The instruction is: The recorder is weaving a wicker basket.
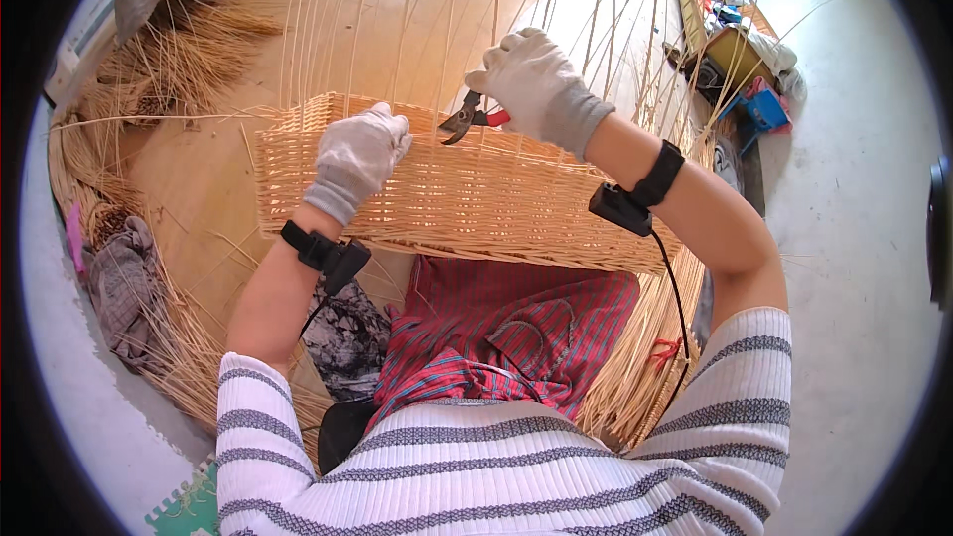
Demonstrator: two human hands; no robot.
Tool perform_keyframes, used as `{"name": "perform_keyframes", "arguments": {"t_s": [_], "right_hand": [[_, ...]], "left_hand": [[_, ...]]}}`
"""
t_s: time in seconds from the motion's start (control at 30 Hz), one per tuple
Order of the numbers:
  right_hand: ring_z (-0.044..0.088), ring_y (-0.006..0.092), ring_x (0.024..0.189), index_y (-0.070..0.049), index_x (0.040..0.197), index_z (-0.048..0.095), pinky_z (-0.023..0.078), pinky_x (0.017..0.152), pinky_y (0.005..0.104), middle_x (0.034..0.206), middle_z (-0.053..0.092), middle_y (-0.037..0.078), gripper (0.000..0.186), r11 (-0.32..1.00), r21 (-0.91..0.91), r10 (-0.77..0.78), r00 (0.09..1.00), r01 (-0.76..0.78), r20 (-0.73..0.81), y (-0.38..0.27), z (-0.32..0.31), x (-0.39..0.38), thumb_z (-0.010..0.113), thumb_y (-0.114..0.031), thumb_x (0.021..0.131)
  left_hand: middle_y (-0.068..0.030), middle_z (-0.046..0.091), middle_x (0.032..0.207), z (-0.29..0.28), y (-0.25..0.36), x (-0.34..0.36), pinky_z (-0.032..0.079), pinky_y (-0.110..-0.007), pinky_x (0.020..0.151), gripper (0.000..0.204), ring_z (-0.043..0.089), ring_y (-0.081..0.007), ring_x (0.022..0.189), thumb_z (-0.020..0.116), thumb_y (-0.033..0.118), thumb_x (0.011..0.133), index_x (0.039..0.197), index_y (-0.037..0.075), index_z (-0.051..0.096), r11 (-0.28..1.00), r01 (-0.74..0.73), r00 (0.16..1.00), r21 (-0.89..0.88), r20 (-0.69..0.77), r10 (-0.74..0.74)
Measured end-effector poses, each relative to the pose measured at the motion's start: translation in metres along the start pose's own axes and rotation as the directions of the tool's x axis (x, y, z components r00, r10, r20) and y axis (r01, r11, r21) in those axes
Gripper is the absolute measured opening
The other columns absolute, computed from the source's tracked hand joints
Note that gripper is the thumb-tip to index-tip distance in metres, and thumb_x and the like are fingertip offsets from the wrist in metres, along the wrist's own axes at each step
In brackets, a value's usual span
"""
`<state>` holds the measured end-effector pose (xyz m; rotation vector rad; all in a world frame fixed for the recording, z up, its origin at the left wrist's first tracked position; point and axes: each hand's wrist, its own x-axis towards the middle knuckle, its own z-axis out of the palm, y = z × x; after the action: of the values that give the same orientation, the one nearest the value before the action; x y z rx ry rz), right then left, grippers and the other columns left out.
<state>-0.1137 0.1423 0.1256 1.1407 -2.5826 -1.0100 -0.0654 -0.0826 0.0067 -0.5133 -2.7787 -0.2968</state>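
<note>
A half-woven rectangular wicker basket (pixel 476 201) rests against my lap, with long upright stakes (pixel 417 10) rising from its rim. My left hand (pixel 359 154), in a white glove, grips the near rim of the basket at its left part. My gloved right hand (pixel 536 84) holds red-handled cutters (pixel 469 119) whose dark jaws point down-left, just above the rim and close to my left hand. Each wrist carries a black strap with a small box.
Bundles of loose willow rods (pixel 169 60) lie at the left and curve around me on the wooden floor (pixel 199 189). A grey cloth (pixel 124 288) lies at the left. Boxes and tools (pixel 740 50) sit cluttered at the upper right.
</note>
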Motion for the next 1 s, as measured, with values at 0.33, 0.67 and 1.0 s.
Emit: {"name": "perform_keyframes", "arguments": {"t_s": [0.33,0.67,1.0], "right_hand": [[0.069,0.0306,0.097,-0.019,0.115,0.069,0.056,0.084,0.0446,0.094,0.069,0.007,0.041,0.939,0.256,0.215,0.973,-0.230,0.083,0.069,0.018,-0.044,0.082,-0.030,0.078],[0.066,0.0215,0.101,-0.027,0.122,0.072,0.054,0.093,0.0351,0.101,0.068,0.001,0.041,0.992,-0.105,0.086,0.973,-0.065,0.212,0.080,0.036,-0.101,0.080,-0.019,0.082],[0.068,0.0143,0.088,-0.019,0.111,0.072,0.058,0.073,0.0325,0.094,0.068,-0.001,0.024,0.995,-0.089,-0.024,0.971,0.046,0.239,0.063,0.063,-0.092,0.076,-0.021,0.087]], "left_hand": [[-0.0125,0.060,0.124,0.000,0.023,-0.029,0.058,-0.043,0.079,0.047,0.070,-0.0326,0.095,0.076,0.030,0.089,0.135,0.021,0.065,0.978,0.195,0.974,-0.073,0.129,-0.184],[-0.0066,0.066,0.103,0.020,0.113,0.018,0.057,-0.042,0.070,0.018,0.069,-0.0312,0.082,0.065,0.015,0.093,0.110,0.014,0.071,0.945,-0.181,0.979,-0.271,-0.139,0.147],[-0.0089,0.067,0.102,0.067,0.141,0.056,0.056,-0.044,0.075,0.017,0.070,-0.0307,0.088,0.065,0.028,0.094,0.096,0.011,0.067,0.986,-0.143,0.980,-0.085,0.128,0.153]]}}
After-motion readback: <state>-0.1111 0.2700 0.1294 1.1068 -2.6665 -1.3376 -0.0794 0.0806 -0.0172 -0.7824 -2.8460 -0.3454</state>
